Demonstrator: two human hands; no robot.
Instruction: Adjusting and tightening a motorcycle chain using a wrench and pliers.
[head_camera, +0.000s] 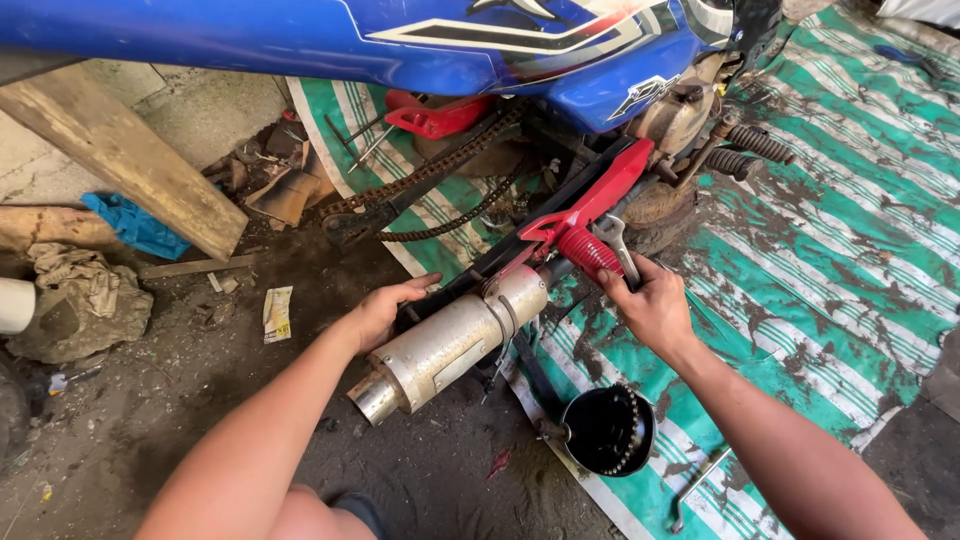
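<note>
A blue motorcycle (330, 35) lies tilted over a green-and-white striped tarp (830, 250). Its silver exhaust muffler (450, 345) juts toward me at centre. My left hand (385, 310) rests on the far side of the muffler, fingers curled against it. My right hand (650, 300) grips a silver wrench (615, 240) set by the red footpeg bracket (590, 225). A loose drive chain (430, 195) hangs under the body.
A black bowl (605, 430) holding a piece of chain sits on the tarp near my right arm. Another wrench (695, 485) lies beside it. A wooden plank (120, 155), blue cloth (135, 225), rags and scraps are on the dirt floor to the left.
</note>
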